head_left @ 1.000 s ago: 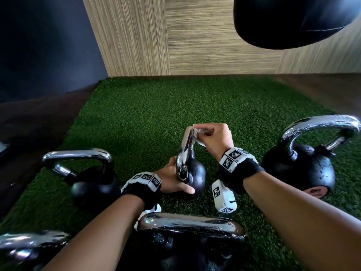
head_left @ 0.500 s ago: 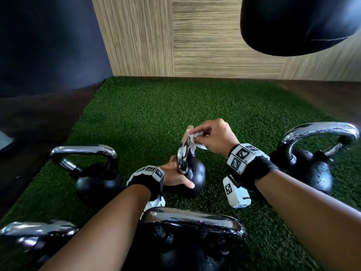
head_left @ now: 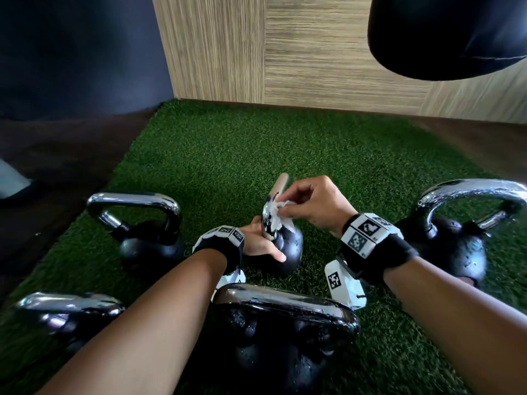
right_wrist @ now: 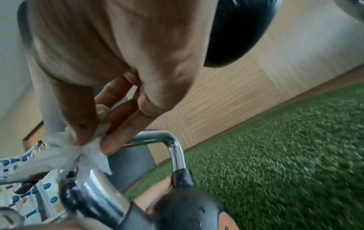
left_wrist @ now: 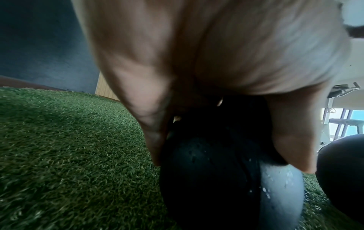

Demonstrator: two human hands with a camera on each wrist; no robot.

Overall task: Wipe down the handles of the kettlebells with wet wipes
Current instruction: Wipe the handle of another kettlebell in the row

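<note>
A small black kettlebell (head_left: 288, 249) with a chrome handle (head_left: 273, 206) stands on the green turf in the middle of the head view. My left hand (head_left: 259, 243) wraps round its ball, thumb across the front; the left wrist view shows the fingers (left_wrist: 153, 137) curled on the black ball (left_wrist: 216, 179). My right hand (head_left: 310, 203) pinches a crumpled white wet wipe (head_left: 278, 213) against the near side of the handle. In the right wrist view the wipe (right_wrist: 86, 152) is squeezed between thumb and fingers on the chrome bar (right_wrist: 173, 149).
Several other kettlebells stand around: one left (head_left: 142, 232), one at the near left (head_left: 68, 312), a large one close in front (head_left: 285, 323), one right (head_left: 453, 238). A black punch bag (head_left: 450, 32) hangs at the upper right. A wood-panelled wall (head_left: 285, 52) closes the far side.
My right hand has slid the wipe down the handle from its top toward the ball. The left hand keeps its hold on the ball.
</note>
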